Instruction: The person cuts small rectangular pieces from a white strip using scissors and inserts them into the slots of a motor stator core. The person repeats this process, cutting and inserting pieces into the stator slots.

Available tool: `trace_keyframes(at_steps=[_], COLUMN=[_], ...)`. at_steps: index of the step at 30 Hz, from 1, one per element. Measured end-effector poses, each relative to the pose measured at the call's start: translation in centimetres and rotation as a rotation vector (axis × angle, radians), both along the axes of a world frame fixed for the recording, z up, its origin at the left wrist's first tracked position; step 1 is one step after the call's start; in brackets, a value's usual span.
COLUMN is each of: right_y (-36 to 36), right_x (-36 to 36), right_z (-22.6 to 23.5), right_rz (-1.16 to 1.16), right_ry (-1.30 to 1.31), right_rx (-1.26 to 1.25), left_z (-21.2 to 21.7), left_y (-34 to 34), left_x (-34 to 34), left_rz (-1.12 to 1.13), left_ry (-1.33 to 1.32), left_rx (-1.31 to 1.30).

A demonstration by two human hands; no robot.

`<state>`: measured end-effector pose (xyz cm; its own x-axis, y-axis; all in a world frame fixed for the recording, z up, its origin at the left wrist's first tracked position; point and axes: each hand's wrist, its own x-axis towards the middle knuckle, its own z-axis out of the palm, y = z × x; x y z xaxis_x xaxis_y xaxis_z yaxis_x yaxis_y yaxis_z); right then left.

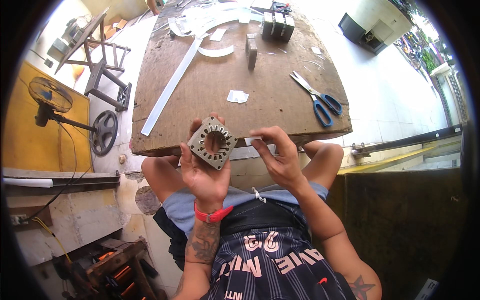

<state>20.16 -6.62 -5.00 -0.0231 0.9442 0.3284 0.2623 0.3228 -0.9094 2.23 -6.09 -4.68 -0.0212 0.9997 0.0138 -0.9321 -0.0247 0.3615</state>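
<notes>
My left hand point(206, 181) is wrapped round a square metal motor stator core point(223, 156), with a round bore and a ring of slots facing up. Between the thumb and forefinger of my right hand point(281, 159) is a small white strip of insulation paper point(251, 141), just right of the core and apart from it. Several cut white paper pieces point(237, 96) lie in a small pile on the wooden table ahead of my hands. Scissors point(316, 97) with blue handles rest on the table at the right, blades spread.
On the wooden table point(200, 95) lie a long white strip point(172, 85) and a tangle of white strips point(215, 17) at the far end. One core stands on edge point(251, 51); several dark cores point(278, 26) are grouped behind it. A fan point(50, 100) stands at the left.
</notes>
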Motion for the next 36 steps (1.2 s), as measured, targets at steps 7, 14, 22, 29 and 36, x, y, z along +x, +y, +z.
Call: trace_keyframes(at_steps=[7, 14, 22, 29, 36], right_y=[0.7, 1.4, 1.1, 1.4, 0.8], right_x=[-1.7, -1.3, -0.6, -2.2, -2.6], right_z=[1.9, 1.8, 2.2, 0.1, -0.6], right_rz=[0.053, 0.002, 0.070, 0.045, 0.009], right_ry=[-0.182, -0.417, -0.606, -0.254, -0.412], right_rx=[0.277, 0.490, 0.492, 0.405, 0.348], left_z=[0.8, 0.9, 0.7, 0.9, 0.3], left_y=[-0.7, -1.1, -1.0, -1.0, -0.5], left_x=[0.7, 1.2, 1.0, 0.7, -0.8], left_rz=[0.069, 0.059, 0.062, 0.071, 0.014], left_ry=[0.232, 0.287, 0.334, 0.295, -0.052], left_rx=[0.043, 0.053, 0.072, 0.029, -0.047])
